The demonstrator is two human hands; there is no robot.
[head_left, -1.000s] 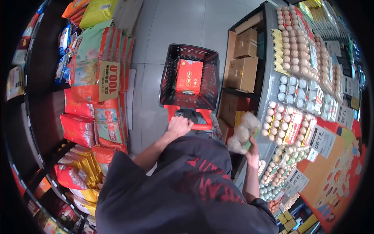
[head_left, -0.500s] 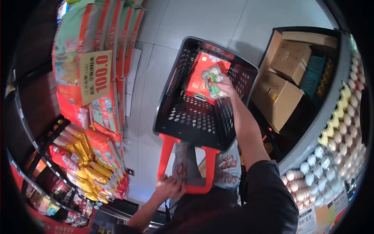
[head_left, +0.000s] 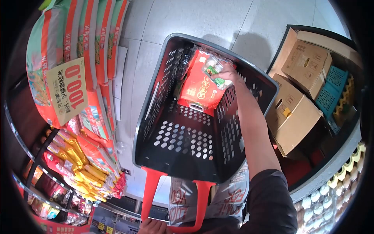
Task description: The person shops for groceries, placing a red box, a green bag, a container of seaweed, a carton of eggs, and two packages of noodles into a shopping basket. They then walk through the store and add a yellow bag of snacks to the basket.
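Observation:
My right hand (head_left: 227, 72) reaches down into a black shopping basket (head_left: 179, 154) with perforated walls. Its fingers are closed on a clear plastic egg carton (head_left: 212, 71) with a green label, held over the far end of a red package (head_left: 200, 84). That package has gold and white printing and a handle opening, and it lies in the far part of the basket. Low in the view, my left hand (head_left: 152, 226) grips the basket's red handle (head_left: 151, 191) at its left corner; the fingertips wrap around the bar.
Large rice bags (head_left: 72, 43) with a price sign (head_left: 67, 87) stand at the left, above yellow packets (head_left: 91, 175). On the right are cardboard boxes (head_left: 294, 121), a teal crate (head_left: 327, 93) and a display of eggs (head_left: 325, 202). Pale floor tiles (head_left: 194, 17) lie ahead.
The basket appears larger and nearer. My right hand has lowered the egg carton toward the far end of the red package. My left hand still holds the handle, now lower in view.

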